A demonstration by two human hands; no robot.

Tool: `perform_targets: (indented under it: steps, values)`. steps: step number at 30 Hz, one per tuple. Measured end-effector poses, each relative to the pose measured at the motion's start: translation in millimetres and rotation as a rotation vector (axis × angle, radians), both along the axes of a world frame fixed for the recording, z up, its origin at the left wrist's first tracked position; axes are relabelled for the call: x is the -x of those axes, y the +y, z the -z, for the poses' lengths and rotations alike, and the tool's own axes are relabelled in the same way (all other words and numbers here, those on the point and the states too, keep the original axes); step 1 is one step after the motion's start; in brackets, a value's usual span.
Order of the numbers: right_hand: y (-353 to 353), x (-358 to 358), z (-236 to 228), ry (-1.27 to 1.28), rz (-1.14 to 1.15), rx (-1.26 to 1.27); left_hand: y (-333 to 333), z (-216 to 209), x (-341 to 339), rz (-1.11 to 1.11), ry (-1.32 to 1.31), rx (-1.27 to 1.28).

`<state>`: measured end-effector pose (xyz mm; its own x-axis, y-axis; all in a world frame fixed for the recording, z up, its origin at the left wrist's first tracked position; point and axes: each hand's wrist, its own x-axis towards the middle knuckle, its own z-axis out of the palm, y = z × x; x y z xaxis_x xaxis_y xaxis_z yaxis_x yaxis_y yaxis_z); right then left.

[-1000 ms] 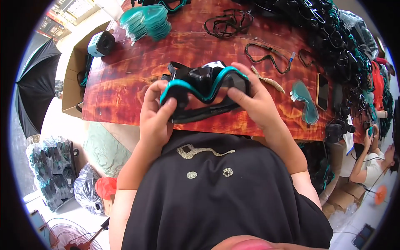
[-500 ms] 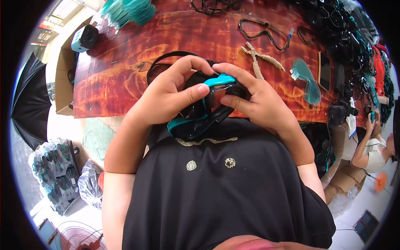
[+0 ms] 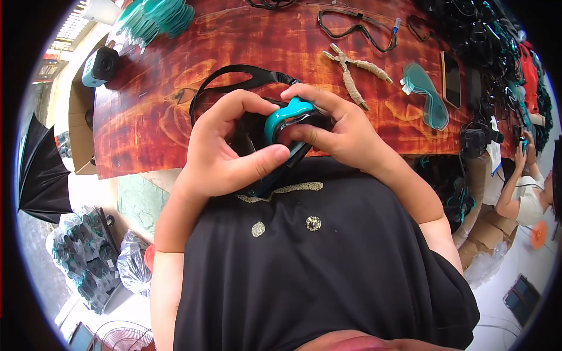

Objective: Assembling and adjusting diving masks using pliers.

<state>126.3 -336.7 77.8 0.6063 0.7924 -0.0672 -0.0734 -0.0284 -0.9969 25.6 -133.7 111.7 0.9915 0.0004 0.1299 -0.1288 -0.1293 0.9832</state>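
Note:
A diving mask point(image 3: 271, 124) with a glossy teal frame and black skirt is between my hands, at the table's near edge and in front of my chest. My right hand point(image 3: 339, 130) grips its right side, thumb on the near face and fingers over the top. Curved around the left side, my left hand point(image 3: 219, 143) touches the teal frame with its fingertips, its thumb lying across the near side. The black strap point(image 3: 225, 71) loops out beyond the mask onto the table. My palms and fingers hide part of the skirt.
On the red-brown table point(image 3: 263, 44) lie cord-wrapped pliers point(image 3: 353, 70), a black mask frame point(image 3: 358, 28), teal lens sheets point(image 3: 426, 96) and a phone point(image 3: 451, 79). A boxy camera point(image 3: 99, 66) stands left. Black masks pile up at right, where another person point(image 3: 527, 190) works.
The mask has tilted in my hands, its teal frame now more upright. My left thumb has lifted off the frame and moved lower. More of the strap shows beyond my fingers.

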Motion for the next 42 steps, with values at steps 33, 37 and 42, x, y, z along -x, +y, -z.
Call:
perform_targets:
  steps: [33, 37, 42]
  values:
    - [3, -19, -10, -0.629, -0.277, 0.246, 0, -7, -19, 0.195, 0.205, -0.652]
    - [1, -15, -3, -0.62, -0.212, 0.205, -12, -11, -15, 0.055, 0.149, -0.82]
    - [5, -15, -1, -0.623, -0.178, 0.146, -3, -14, -25, 0.101, 0.327, -0.637]
